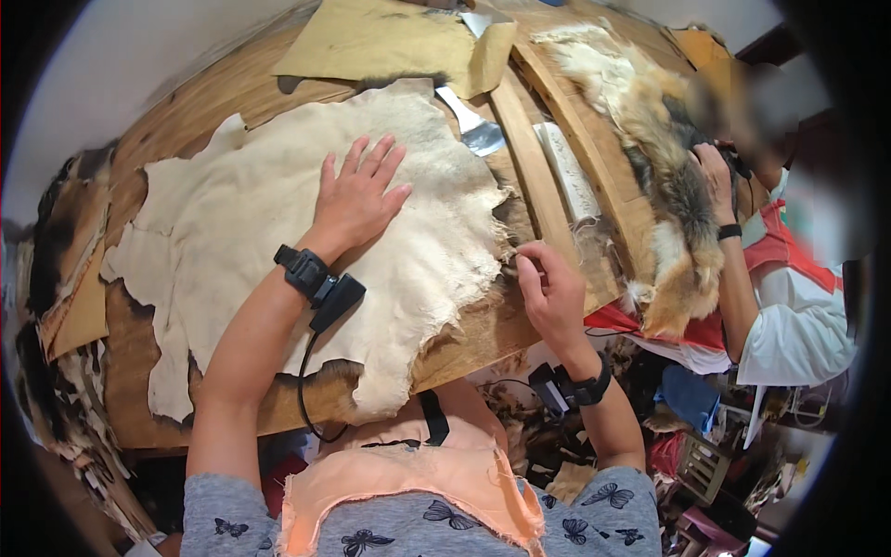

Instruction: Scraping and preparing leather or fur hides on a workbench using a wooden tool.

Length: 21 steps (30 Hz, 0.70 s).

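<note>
A large cream-coloured animal hide (251, 232) lies skin side up on the wooden table, with an uneven, ragged outline and dark fur showing at parts of its rim. My left hand (357, 200) rests flat on its upper middle, fingers spread. At the hide's frayed right edge, my right hand (552, 288) has thumb and forefinger pinched together on the rim. What exactly sits between those fingertips is mostly hidden. Just beyond the hide's upper right lies a scraper (481, 137) with a broad metal blade and a pale handle.
Wooden strips (534, 162) run along the table beside a whitish bar (566, 172). A tan sheet (390, 42) lies at the back. To the right, a co-worker's hand (713, 181) touches an orange-and-grey fur pelt (682, 213). More hides (79, 269) hang at the left; scraps litter the floor.
</note>
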### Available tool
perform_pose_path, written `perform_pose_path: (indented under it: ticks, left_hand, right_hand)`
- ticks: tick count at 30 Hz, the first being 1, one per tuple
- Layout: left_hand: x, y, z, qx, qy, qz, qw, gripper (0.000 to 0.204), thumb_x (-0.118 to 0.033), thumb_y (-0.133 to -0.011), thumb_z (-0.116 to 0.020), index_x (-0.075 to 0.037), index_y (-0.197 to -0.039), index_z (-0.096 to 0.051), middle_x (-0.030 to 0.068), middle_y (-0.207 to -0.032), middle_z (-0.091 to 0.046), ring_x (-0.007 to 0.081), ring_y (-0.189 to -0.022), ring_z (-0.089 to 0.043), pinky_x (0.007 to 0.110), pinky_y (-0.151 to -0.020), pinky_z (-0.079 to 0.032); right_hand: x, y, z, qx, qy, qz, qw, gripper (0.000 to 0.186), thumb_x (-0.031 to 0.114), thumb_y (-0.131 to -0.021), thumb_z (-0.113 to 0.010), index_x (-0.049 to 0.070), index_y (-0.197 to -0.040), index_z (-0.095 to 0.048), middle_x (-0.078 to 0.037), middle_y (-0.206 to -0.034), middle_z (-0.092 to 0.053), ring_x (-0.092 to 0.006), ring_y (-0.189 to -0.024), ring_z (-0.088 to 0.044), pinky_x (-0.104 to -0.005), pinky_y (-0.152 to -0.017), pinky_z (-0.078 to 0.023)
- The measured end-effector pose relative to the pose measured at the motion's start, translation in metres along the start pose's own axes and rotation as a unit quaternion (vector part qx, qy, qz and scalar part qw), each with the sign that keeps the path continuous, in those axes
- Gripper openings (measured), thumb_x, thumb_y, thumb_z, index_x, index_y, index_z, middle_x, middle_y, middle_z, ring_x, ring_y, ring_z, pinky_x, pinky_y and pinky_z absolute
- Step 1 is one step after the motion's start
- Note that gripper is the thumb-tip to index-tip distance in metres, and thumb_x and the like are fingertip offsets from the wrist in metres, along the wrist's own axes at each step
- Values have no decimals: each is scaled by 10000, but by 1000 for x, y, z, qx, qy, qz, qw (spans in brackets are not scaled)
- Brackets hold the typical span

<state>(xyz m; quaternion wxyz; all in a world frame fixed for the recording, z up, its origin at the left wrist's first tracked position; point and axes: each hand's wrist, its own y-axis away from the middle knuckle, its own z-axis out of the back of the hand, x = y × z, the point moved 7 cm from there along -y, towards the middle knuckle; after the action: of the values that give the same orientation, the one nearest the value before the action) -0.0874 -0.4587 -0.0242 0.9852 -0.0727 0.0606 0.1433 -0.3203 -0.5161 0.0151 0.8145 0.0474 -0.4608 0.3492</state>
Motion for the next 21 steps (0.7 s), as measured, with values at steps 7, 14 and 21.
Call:
perform_pose_path:
  ticks: [7, 14, 21]
  left_hand:
    - [9, -42, 3, 153, 468, 138, 859, 517, -437, -933, -268, -113, -1321, -375, 51, -1406, -309, 225, -1308, -231, 474, -1037, -199]
    - [11, -66, -17, -11, 510, 78, 856, 379, -303, -923, -418, -103, -1237, -485, 68, -1328, -426, 205, -1248, -334, 445, -1001, -273]
    - [-16, -61, -8, -8, 37, 34, 999, 419, -406, -869, -428, -249, -1256, -465, 16, -1392, -331, 303, -1307, -203, 648, -975, -125]
  right_hand:
    - [0, -19, 4, -20, 87, -40, 995, 107, 142, -812, -571, 41, -842, -592, -129, -741, -599, -255, -585, -577, -321, -541, -447]
    - [-4, -33, -16, 51, 150, -42, 986, 208, 229, -803, -607, 27, -852, -613, -114, -711, -604, -214, -590, -590, -312, -543, -453]
    - [-12, -42, -30, 128, 264, -69, 953, 453, 485, -760, -570, 41, -674, -588, -184, -606, -572, -347, -588, -578, -425, -529, -452]
